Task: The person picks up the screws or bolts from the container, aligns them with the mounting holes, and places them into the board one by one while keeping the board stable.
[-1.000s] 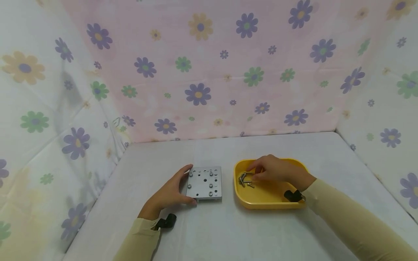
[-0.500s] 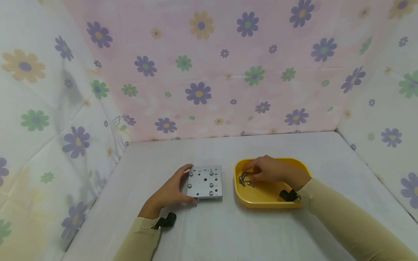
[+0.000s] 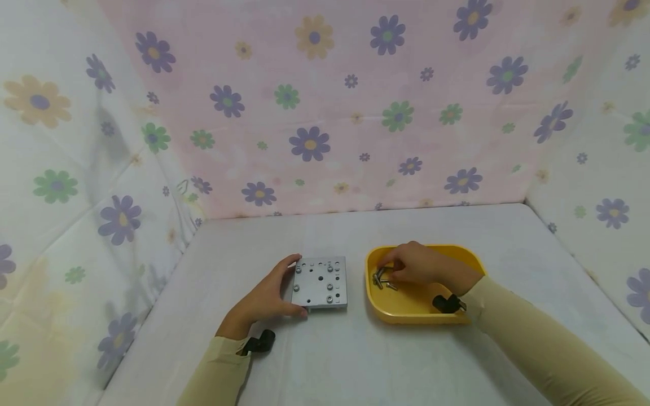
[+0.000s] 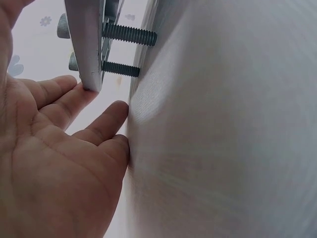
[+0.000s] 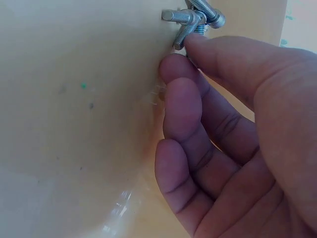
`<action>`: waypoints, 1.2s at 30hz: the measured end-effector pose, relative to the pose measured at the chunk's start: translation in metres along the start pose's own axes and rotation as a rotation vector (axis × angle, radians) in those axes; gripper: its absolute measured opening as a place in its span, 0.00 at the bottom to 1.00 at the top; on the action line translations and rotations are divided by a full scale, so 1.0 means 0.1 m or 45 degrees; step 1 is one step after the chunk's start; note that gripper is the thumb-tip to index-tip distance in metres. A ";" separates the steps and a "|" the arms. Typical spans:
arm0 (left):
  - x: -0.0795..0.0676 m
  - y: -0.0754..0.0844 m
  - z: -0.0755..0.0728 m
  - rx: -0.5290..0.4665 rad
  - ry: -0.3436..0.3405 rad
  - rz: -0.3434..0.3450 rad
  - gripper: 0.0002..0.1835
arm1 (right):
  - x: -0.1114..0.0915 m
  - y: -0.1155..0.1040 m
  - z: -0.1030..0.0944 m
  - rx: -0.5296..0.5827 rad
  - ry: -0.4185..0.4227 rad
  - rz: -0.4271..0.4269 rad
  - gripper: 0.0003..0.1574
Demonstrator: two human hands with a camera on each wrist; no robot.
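My left hand (image 3: pixel 265 296) holds the left side of a silver metal plate (image 3: pixel 315 282), thumb at its near edge and a finger at the far corner. Several socket-head bolts stand in the plate's holes. The left wrist view shows threaded shanks (image 4: pixel 131 34) sticking out beneath the plate (image 4: pixel 85 44), which is raised above the table. My right hand (image 3: pixel 421 264) reaches into a yellow tray (image 3: pixel 421 317). Its curled fingers and thumb are at a small heap of loose bolts (image 5: pixel 190 20). Whether a bolt is pinched between thumb and forefinger is hidden.
The tray stands right of the plate on a table (image 3: pixel 325 361) with a white cover. Flower-print cloth (image 3: pixel 335 113) hangs behind and along both sides. A small black camera (image 3: pixel 260 341) sits on the left wrist and another (image 3: pixel 447 304) on the right.
My right hand has shifted slightly left over the bolts in the tray. The left hand and the plate stay in place.
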State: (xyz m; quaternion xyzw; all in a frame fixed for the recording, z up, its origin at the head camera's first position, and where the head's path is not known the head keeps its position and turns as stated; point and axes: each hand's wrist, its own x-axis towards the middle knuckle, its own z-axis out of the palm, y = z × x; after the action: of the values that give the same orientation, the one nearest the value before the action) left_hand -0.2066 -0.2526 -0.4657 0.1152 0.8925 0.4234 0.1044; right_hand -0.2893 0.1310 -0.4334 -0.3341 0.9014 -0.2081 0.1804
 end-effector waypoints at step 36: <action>0.02 -0.05 0.02 0.041 0.005 0.003 0.74 | -0.12 0.02 -0.09 0.073 0.031 0.078 0.03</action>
State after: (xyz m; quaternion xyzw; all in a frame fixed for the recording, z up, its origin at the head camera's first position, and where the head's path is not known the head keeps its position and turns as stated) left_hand -0.2086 -0.2541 -0.4709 0.1171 0.8992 0.4094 0.1005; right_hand -0.2865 0.1428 -0.4247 -0.2983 0.9070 -0.2323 0.1854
